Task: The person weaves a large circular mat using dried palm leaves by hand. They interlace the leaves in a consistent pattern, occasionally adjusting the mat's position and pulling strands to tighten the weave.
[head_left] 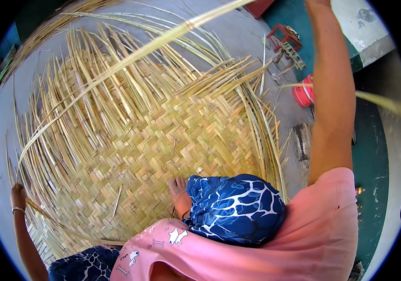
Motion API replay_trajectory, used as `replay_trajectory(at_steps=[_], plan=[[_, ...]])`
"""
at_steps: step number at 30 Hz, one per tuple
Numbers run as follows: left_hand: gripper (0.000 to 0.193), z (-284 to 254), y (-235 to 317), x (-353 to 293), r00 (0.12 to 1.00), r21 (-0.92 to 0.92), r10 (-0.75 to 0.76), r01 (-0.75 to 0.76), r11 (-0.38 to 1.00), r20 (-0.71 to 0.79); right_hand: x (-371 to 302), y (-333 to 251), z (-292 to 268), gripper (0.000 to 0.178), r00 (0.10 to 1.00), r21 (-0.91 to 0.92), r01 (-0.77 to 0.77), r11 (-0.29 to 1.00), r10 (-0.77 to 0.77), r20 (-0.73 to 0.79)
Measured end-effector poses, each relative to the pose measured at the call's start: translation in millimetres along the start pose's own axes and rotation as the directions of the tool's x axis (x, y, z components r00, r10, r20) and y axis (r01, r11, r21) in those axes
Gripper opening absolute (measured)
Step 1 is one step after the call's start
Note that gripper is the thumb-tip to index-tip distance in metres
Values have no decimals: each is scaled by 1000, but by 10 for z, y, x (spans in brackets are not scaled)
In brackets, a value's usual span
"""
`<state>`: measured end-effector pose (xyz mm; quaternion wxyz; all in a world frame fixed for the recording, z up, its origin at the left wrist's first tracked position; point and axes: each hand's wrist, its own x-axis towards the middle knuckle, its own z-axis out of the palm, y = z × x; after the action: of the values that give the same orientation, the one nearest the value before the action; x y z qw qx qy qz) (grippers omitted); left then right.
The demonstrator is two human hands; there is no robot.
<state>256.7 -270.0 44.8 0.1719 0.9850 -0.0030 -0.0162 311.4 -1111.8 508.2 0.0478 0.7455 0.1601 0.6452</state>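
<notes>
My left hand (18, 196), with a band at its wrist, is closed at the left edge of a woven mat (163, 154) of flattened reed. From it a long pale reed strip (139, 55) arches over the mat and leaves the picture at the top. My right arm stretches up along the right side. Only the wrist end of my right hand (318, 3) shows at the upper edge, its fingers out of view. The mat has a tight zigzag weave near me, with loose strip ends fanning out along its far and left sides. My bare foot (180, 193) rests on it.
More long reeds (36, 40) lie on the grey floor at the far left. Toward the right are a red bucket (303, 91), a small red stool (285, 37) and a wooden block (302, 141). A blurred strip (383, 100) juts out beyond my right arm.
</notes>
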Motion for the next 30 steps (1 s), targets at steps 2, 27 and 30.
replay_trajectory(at_steps=[2,27,30], plan=[[17,28,40,-29,993,54,39,-32,998,-116,-396,-131,148,40,712,163,-694,701,635,299],[27,-570,3799,349,821,273,570,-556,785,33,-2559,-3180,979,38,785,572,108,813,-423,454],[22,-604,3802,274,856,198,512,-516,834,72,-2630,-3196,1014,31,788,583,105,806,-425,445]])
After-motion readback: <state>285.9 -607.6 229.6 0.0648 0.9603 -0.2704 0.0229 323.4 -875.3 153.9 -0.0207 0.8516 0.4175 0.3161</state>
